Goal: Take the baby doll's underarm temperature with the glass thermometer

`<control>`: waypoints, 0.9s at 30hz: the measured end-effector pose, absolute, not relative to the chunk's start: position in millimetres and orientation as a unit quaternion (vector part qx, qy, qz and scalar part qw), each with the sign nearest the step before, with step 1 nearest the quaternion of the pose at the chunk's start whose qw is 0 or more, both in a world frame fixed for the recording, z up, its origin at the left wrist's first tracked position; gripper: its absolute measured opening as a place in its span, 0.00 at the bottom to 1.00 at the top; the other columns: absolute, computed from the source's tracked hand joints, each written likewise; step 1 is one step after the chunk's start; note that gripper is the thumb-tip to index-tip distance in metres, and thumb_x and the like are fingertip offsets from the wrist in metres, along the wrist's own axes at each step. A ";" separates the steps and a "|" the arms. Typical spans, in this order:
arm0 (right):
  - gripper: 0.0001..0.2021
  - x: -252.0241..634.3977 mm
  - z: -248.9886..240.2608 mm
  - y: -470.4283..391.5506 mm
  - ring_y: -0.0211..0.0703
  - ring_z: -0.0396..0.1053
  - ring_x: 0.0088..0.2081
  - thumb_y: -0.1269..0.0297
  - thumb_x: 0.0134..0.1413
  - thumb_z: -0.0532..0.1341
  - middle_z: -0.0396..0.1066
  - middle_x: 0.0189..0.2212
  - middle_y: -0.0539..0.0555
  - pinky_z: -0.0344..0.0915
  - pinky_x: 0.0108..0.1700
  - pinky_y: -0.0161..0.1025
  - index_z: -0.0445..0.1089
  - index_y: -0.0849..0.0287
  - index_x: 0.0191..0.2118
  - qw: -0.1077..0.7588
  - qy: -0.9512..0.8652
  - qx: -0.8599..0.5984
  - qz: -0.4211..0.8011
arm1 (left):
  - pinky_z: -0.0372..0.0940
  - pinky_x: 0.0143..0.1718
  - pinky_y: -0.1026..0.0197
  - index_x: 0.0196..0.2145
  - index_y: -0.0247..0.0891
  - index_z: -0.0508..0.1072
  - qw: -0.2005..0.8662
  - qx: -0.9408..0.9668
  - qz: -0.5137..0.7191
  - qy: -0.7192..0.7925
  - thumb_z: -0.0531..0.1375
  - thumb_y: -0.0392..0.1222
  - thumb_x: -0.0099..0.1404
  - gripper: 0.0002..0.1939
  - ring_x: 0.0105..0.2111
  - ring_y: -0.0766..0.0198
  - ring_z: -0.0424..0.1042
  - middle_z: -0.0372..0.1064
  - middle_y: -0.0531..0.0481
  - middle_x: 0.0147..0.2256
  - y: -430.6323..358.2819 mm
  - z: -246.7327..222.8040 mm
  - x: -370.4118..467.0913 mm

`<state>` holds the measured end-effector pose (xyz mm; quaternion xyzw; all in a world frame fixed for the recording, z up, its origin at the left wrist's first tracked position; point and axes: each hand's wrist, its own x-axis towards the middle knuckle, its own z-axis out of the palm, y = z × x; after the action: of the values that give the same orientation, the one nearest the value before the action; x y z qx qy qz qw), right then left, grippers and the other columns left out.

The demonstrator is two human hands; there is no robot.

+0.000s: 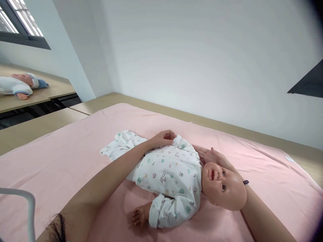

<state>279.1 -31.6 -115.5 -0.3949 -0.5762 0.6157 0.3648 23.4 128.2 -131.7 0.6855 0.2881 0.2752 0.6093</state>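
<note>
A baby doll (224, 186) lies on its back on a pink sheet (63, 158), its head toward the right. It wears a white printed bodysuit (164, 174); the near sleeve is on its arm, and the doll's near hand (141, 215) sticks out of the cuff. My left hand (163, 138) reaches across the doll's body, fingers curled at the far sleeve's cuff (178, 139); the doll's far hand is hidden. Behind the doll's far shoulder, my right hand (208, 156) lies with its fingers stretched out beside the sleeve. My right forearm passes behind the doll's head.
The sheet covers a wooden table (121, 97) against a white wall (191, 60). Another doll (20, 85) in white and blue lies on a second table (58, 88) at left. A pale curved bar (29, 201) stands at the lower left.
</note>
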 end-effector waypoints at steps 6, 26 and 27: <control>0.35 280.3 -121.3 -18.9 0.60 0.48 0.72 0.32 0.59 0.45 0.65 0.65 0.46 0.48 0.73 0.63 0.60 0.37 0.67 0.376 -0.573 -0.383 0.619 | 0.66 0.46 0.54 0.40 0.39 0.78 0.564 0.734 0.253 0.282 0.71 0.43 0.53 0.16 0.42 0.58 0.74 0.75 0.47 0.39 131.8 -134.0 19.8; 0.28 271.9 -99.5 -39.9 0.50 0.52 0.72 0.42 0.65 0.52 0.63 0.67 0.49 0.50 0.72 0.52 0.67 0.47 0.64 0.429 -0.531 -0.419 0.599 | 0.59 0.60 0.48 0.37 0.39 0.82 0.554 0.748 0.223 0.288 0.69 0.57 0.58 0.18 0.59 0.46 0.68 0.75 0.43 0.54 134.0 -134.0 19.1; 0.28 273.3 -101.2 -40.1 0.51 0.52 0.71 0.41 0.64 0.52 0.64 0.66 0.49 0.50 0.72 0.52 0.68 0.48 0.63 0.429 -0.535 -0.418 0.595 | 0.60 0.59 0.50 0.37 0.39 0.82 0.546 0.755 0.220 0.290 0.68 0.57 0.59 0.19 0.58 0.47 0.68 0.73 0.44 0.56 134.1 -134.1 19.0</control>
<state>273.3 -40.1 -101.2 -0.4181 -0.5352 0.5953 0.4295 19.0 134.1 -134.1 0.7548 0.2899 0.2202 0.5456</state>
